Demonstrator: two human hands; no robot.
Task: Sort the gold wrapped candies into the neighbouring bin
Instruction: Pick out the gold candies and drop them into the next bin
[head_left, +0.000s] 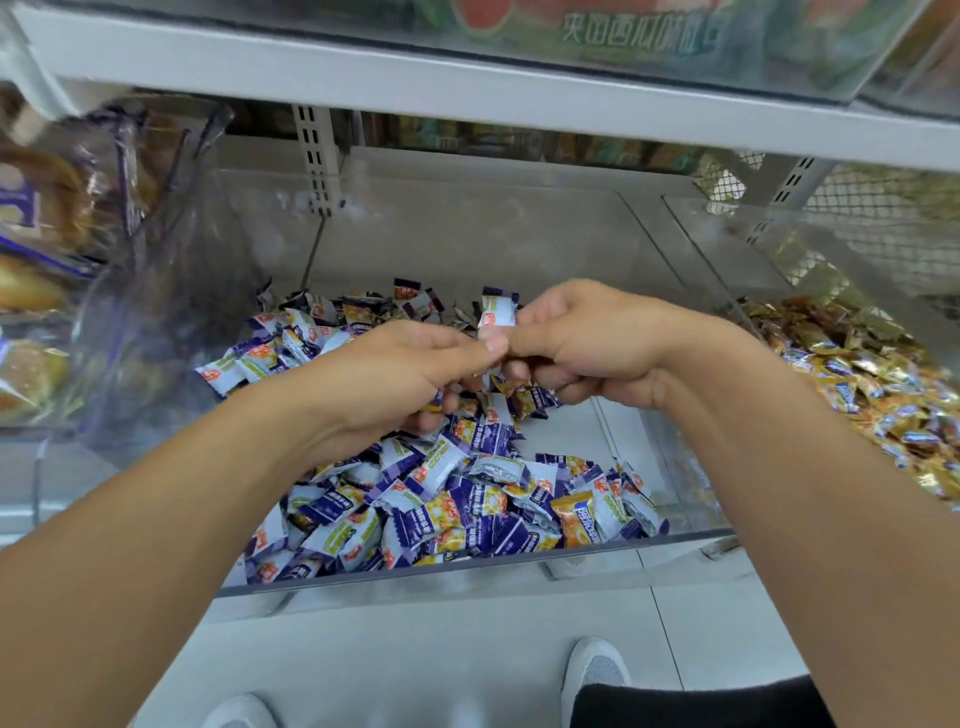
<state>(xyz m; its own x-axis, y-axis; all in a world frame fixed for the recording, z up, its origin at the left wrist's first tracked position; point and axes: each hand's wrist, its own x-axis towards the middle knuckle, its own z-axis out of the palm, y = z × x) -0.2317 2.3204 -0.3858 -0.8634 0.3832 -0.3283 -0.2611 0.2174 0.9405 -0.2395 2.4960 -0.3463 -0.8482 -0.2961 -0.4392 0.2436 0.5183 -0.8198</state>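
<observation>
Both hands (498, 358) meet over the mixed bin (467, 564), right fingers pinching a white-purple candy (497, 310), the left's grasp unclear, with the gold bin (857, 374) just right.

Grey shelf (675, 587) carries clear candy bins (467, 564).

We see gold wrapped candies (571, 519) scattered singly among purple-and-white ones in the clear middle bin (467, 564). The neighbouring bin (727, 249) on the right holds a heaped pile of gold candies (872, 384) against its far side.
</observation>
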